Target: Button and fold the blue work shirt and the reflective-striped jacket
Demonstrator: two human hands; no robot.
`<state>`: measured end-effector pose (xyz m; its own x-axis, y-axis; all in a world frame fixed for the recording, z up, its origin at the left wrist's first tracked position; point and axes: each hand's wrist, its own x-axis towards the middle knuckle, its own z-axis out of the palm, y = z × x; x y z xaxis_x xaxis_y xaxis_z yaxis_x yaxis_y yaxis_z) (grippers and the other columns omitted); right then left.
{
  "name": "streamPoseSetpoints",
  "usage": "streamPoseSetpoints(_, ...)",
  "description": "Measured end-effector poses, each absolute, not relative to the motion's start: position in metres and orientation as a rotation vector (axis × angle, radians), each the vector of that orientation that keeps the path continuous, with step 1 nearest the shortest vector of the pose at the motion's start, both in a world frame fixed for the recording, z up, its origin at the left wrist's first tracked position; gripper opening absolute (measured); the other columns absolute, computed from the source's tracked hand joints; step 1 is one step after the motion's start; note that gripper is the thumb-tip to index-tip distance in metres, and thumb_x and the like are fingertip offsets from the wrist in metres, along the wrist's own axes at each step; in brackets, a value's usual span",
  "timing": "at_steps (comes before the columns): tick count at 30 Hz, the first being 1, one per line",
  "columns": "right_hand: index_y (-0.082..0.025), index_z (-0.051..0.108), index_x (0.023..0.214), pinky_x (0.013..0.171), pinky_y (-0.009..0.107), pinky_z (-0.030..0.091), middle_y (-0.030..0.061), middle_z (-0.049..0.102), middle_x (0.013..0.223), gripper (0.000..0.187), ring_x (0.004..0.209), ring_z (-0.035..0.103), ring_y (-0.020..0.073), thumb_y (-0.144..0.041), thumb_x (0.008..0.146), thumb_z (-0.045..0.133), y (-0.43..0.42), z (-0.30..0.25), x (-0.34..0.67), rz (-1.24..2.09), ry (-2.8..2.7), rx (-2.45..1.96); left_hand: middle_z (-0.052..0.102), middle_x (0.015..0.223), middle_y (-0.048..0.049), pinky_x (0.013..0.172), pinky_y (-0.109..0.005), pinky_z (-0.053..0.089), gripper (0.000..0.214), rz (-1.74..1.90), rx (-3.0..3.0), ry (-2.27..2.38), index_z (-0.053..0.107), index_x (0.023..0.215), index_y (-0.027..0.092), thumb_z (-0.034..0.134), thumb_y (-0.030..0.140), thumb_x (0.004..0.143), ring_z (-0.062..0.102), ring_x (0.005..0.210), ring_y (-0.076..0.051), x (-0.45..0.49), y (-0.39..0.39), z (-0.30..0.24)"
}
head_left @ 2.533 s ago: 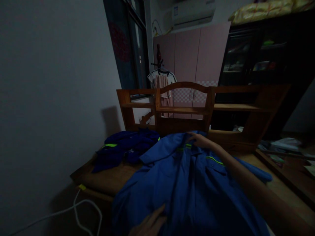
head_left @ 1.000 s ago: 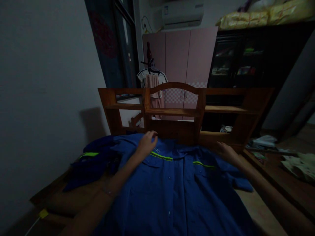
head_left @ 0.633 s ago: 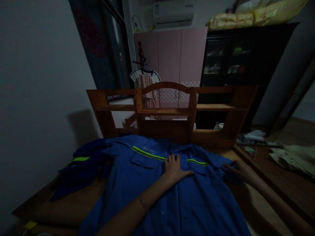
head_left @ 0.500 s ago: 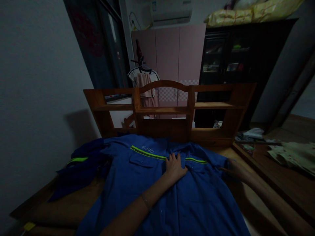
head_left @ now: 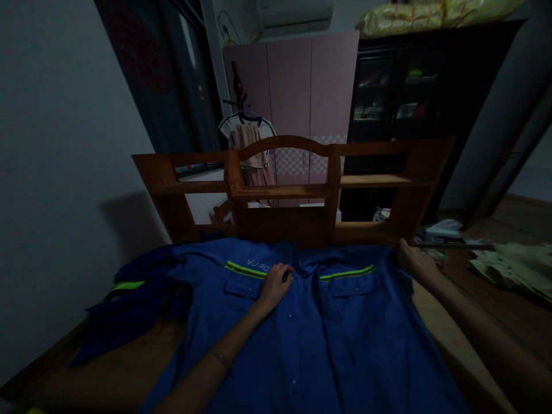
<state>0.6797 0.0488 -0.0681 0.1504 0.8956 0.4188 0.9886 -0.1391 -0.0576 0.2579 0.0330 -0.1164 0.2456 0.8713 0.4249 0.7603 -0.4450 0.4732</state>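
Note:
A blue work jacket lies spread front up on the wooden desk, with yellow-green stripes, lettering and flap pockets on the chest. My left hand is at the upper front opening, its fingers curled in a pinch at the cloth beside the lettering. At the far right corner, my right hand is closed on the jacket's shoulder or sleeve, drawing that side out taut. The right sleeve is mostly hidden behind this hand. Folds run down from the collar between the two hands.
Dark blue clothing with a yellow-green band lies bunched at the left, by the wall. A wooden shelf rack stands along the desk's far edge. Papers and pale cloth lie beyond the right side.
My right hand has moved up and away, pulling the jacket's right shoulder outward and straightening the stripe. My left hand has shifted left, its spread fingers now curled.

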Motion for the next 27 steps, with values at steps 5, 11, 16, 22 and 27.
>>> streamPoseSetpoints(5, -0.020, 0.045, 0.119, 0.060, 0.030, 0.042, 0.0134, 0.058, 0.109, 0.034, 0.084, 0.062, 0.0247, -0.028, 0.086, 0.042, 0.023, -0.074, 0.634, -0.523, -1.986, -1.919, 0.060, 0.105, -0.0064, 0.096, -0.034, 0.042, 0.023, 1.075, 2.348, 1.418, 0.063, 0.099, 0.022, 0.044, 0.019, 0.086, 0.055, 0.105, -0.019, 0.240, 0.042, -0.127)
streamPoseSetpoints(11, -0.023, 0.062, 0.090, 0.067, 0.027, 0.045, 0.0056, 0.062, 0.091, 0.021, 0.075, 0.061, 0.0174, -0.032, 0.086, 0.044, 0.003, -0.072, 0.553, 0.028, -2.232, -1.484, 0.057, 0.109, -0.0075, 0.096, -0.034, 0.043, 0.026, 1.088, 2.341, 1.364, 0.060, 0.109, 0.022, 0.046, 0.022, 0.087, 0.055, 0.105, -0.019, 0.226, 0.050, -0.132)
streamPoseSetpoints(16, -0.019, 0.065, 0.090, 0.068, 0.028, 0.046, 0.0060, 0.065, 0.084, 0.037, 0.076, 0.062, 0.0198, -0.047, 0.088, 0.039, 0.020, -0.092, 0.493, 0.430, -2.154, -1.477, 0.054, 0.113, -0.0076, 0.097, -0.037, 0.042, 0.029, 1.077, 2.385, 1.308, 0.058, 0.114, 0.023, 0.046, 0.026, 0.088, 0.052, 0.108, -0.020, 0.223, 0.047, -0.140)
streamPoseSetpoints(22, -0.012, 0.040, 0.130, 0.095, 0.036, 0.038, 0.0176, 0.045, 0.129, 0.059, 0.118, 0.044, 0.0282, -0.025, 0.076, 0.059, 0.038, -0.106, 0.450, -0.061, -2.021, -1.517, 0.050, 0.121, -0.0074, 0.100, -0.038, 0.040, 0.030, 1.082, 2.408, 1.334, 0.060, 0.113, 0.025, 0.044, 0.023, 0.088, 0.048, 0.115, -0.021, 0.224, 0.046, -0.150)
streamPoseSetpoints(27, -0.019, 0.062, 0.098, 0.096, 0.038, 0.036, 0.0118, 0.057, 0.115, 0.029, 0.111, 0.051, 0.0269, -0.013, 0.070, 0.058, 0.068, -0.093, 0.440, 0.142, -2.294, -1.353, 0.052, 0.112, -0.0068, 0.097, -0.036, 0.042, 0.032, 1.124, 2.399, 1.341, 0.059, 0.114, 0.024, 0.050, 0.019, 0.084, 0.051, 0.108, -0.020, 0.227, 0.045, -0.147)
